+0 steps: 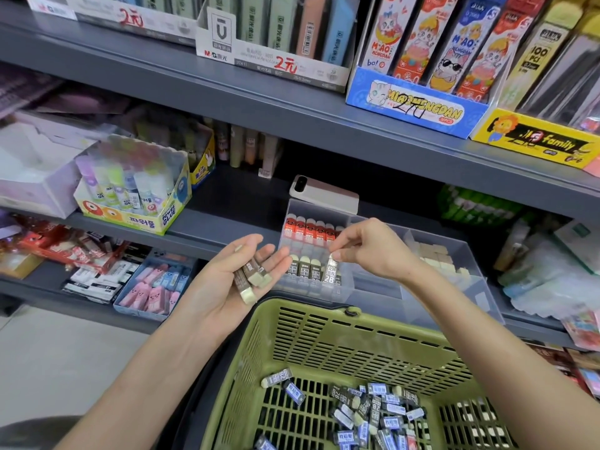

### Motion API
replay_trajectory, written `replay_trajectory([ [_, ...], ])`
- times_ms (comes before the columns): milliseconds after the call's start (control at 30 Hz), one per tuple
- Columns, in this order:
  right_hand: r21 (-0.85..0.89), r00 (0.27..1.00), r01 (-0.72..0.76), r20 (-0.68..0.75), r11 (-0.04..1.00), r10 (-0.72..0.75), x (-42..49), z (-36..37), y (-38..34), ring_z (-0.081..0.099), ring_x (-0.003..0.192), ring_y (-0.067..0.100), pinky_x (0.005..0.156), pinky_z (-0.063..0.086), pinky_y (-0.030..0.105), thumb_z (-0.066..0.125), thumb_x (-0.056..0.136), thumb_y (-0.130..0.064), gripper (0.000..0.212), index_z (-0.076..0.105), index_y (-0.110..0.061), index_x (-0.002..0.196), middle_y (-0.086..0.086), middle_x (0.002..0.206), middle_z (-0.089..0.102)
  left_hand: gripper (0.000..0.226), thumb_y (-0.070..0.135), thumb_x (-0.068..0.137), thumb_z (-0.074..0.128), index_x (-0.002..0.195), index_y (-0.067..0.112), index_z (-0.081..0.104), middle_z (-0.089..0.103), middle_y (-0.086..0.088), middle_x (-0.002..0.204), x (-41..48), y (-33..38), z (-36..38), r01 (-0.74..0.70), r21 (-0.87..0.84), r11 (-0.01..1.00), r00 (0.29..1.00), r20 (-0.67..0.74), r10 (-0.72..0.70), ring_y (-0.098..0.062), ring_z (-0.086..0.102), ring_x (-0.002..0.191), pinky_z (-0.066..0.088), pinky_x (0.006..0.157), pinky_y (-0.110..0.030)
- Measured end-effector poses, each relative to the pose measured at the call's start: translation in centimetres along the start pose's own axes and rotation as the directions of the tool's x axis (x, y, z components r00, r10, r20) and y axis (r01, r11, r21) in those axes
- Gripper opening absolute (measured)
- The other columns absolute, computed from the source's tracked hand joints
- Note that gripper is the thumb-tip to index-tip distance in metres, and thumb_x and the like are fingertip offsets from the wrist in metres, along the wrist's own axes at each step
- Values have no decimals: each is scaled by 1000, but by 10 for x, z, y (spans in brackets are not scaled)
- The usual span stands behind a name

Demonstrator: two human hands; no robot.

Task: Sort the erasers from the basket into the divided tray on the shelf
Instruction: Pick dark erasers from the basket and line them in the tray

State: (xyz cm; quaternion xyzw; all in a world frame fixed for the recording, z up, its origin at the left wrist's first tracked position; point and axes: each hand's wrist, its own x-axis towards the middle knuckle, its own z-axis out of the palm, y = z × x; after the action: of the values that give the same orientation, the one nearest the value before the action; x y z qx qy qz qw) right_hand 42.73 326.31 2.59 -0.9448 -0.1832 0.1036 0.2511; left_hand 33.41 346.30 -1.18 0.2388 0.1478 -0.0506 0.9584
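A clear divided tray [431, 254] stands on the grey shelf. Its far left compartment holds a row of red-sleeved erasers [308, 230]; the near left one holds black-sleeved 2B erasers [303, 269]; a right compartment holds plain cream erasers [436, 258]. My right hand [370, 246] pinches one black 2B eraser [331, 269] over the near left compartment, at the end of that row. My left hand [233, 277] lies palm up just left of the tray, with several black-sleeved erasers [253, 276] resting on it. Below, a green basket [324, 339] holds a pile of black and blue-sleeved erasers [370, 414].
A white phone [324, 193] lies behind the tray. A glue-stick box [136, 190] stands on the shelf to the left. A box of pink and blue erasers [156, 287] sits on the lower shelf. Stationery boxes fill the upper shelf [292, 102]; packets crowd the right side.
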Motion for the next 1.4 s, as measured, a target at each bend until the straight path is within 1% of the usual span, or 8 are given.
replay_trajectory([
  [500,-176,986,42,-150,984,-69,-4,20,-2,62,87,9,96,34,30,71,81,-25,2,73,-27,81,-14,77,68,30,7,70,60,99,-1,58,70,-19,75,-3,-1,3,20,17,1000,1000,6,-21,-36,71,82,58,60,-40],
  [833,-632,935,131,-178,764,-307,-6,31,-6,50,86,17,76,18,31,60,85,-35,13,71,-28,86,-9,67,53,34,6,72,58,105,2,56,71,-24,92,-6,-4,6,54,-20,998,998,32,-53,-40,68,95,57,74,-52],
  [933,-341,849,234,-384,910,-362,-28,27,-22,47,74,12,74,22,28,63,83,-41,18,73,-27,81,-11,68,64,34,8,75,57,109,5,55,70,-24,102,-7,-4,9,60,-51,997,998,38,-58,-37,67,100,53,81,-55],
  [1000,-104,844,400,-345,911,-410,-46,27,-42,48,75,9,78,29,27,61,80,-51,23,72,-32,86,-17,76,66,34,10,77,57,110,6,55,70,-23,104,-8,-5,11,63,-59,996,997,48,-60,-33,68,99,53,81,-53],
  [1067,-151,830,464,-271,873,-488,-58,32,-55,51,80,11,80,36,32,61,76,-55,35,71,-28,96,-16,83,67,36,12,77,57,112,6,56,70,-22,105,-10,-6,11,76,-42,996,995,61,-73,-31,69,97,54,82,-50],
  [1200,62,922,368,-152,928,-355,-63,31,-64,46,84,-1,81,38,18,64,84,-41,37,63,-21,115,-15,85,58,48,14,74,59,122,12,60,66,-23,114,-16,-4,12,111,78,991,986,115,-119,-35,59,109,50,91,-43],
  [1300,307,958,261,33,915,-284,-64,28,-66,49,82,-3,82,45,24,56,92,-29,38,54,-13,127,-10,91,58,63,7,70,60,131,16,53,71,-20,102,-19,-2,15,95,110,989,984,137,-110,-28,70,90,60,66,-36],
  [1400,509,990,75,64,858,-125,-60,25,-66,57,69,-9,64,47,13,50,95,-28,42,49,-14,134,-20,79,62,77,4,68,61,139,24,42,71,-18,104,-22,-7,20,63,204,977,989,120,-88,-29,70,94,59,66,-38],
])
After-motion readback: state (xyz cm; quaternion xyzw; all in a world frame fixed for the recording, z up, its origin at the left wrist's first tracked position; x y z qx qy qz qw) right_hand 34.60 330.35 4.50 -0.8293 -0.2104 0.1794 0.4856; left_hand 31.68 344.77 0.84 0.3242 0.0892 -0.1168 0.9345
